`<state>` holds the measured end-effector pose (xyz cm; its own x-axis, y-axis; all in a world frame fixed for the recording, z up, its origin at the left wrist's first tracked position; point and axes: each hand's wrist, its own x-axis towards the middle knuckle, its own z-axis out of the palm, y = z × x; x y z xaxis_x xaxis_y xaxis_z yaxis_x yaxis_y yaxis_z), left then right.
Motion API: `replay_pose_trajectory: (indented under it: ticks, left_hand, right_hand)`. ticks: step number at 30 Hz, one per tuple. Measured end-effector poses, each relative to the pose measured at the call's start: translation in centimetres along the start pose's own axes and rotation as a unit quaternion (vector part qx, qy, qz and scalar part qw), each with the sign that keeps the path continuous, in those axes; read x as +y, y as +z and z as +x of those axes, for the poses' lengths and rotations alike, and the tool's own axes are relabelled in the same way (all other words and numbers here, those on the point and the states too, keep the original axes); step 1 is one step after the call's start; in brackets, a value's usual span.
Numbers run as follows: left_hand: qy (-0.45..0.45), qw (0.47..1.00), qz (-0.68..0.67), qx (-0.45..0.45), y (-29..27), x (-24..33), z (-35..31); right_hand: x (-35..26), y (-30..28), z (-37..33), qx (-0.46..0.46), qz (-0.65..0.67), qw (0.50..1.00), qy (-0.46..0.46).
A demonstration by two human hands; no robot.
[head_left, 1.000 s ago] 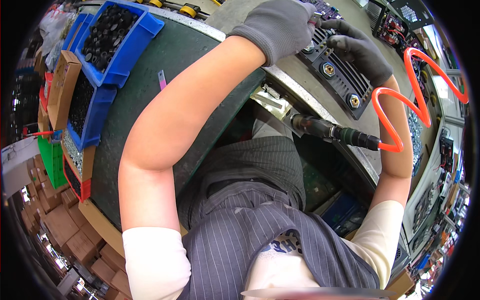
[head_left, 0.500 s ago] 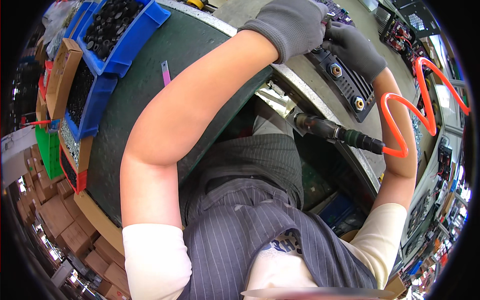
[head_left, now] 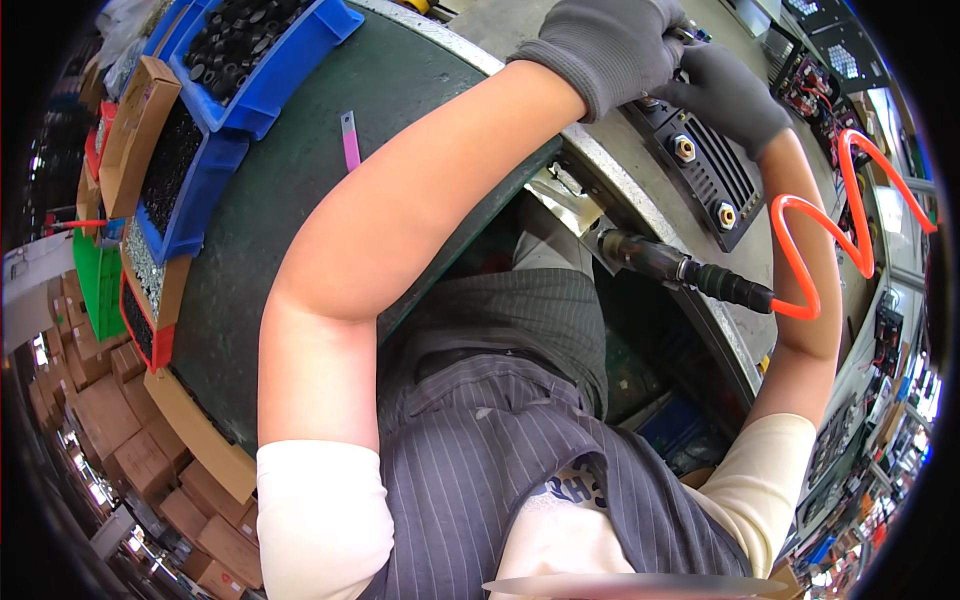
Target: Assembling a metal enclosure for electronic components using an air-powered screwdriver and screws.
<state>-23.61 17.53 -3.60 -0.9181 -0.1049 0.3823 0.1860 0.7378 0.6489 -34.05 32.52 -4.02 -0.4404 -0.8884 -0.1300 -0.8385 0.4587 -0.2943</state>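
Both my hands wear grey knit gloves and meet at the top of the view. My left hand point(head_left: 612, 50) is closed, and what its fingers hold is hidden. Close beside it, my right hand point(head_left: 735, 98) has its fingers pressed together near the left fingertips; a small shiny bit shows between the hands, too small to name. Beneath them lies a black slotted metal panel point(head_left: 722, 170), with brass terminals bearing nuts point(head_left: 684, 149) along its near side. The panel's far end is hidden by the gloves.
An air screwdriver point(head_left: 650, 258) with a coiled orange hose point(head_left: 858, 215) rests at the bench edge. Blue bins point(head_left: 240, 117) of black caps and small parts stand left. A pink-and-silver strip point(head_left: 350, 142) lies on the green mat point(head_left: 300, 190). Circuit assemblies point(head_left: 805, 75) sit far right.
The whole view has shifted slightly, so the bench and bins appear a little to the right. Both hands stay together over the panel, with little visible change in their grip.
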Motion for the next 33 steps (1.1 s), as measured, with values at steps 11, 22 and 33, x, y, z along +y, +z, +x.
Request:
replay_pose_trajectory:
  ticks: [11, 22, 33]
  left_hand:
    - [0.016, 0.983, 0.117, 0.14, -1.9, -0.5, -1.2]
    - [-0.242, 0.931, 0.272, 0.011, -18.6, -8.4, -15.7]
    - [-0.304, 0.862, 0.34, -0.222, -15.1, -7.6, -16.0]
  right_hand:
    - [0.2, 0.4, 0.1, 0.046, 0.112, 0.992, 0.045]
    - [-0.9, 1.5, -1.0, 0.07, 0.013, 0.994, 0.08]
    - [8.0, 3.8, -10.1, 0.167, 0.637, 0.749, 0.07]
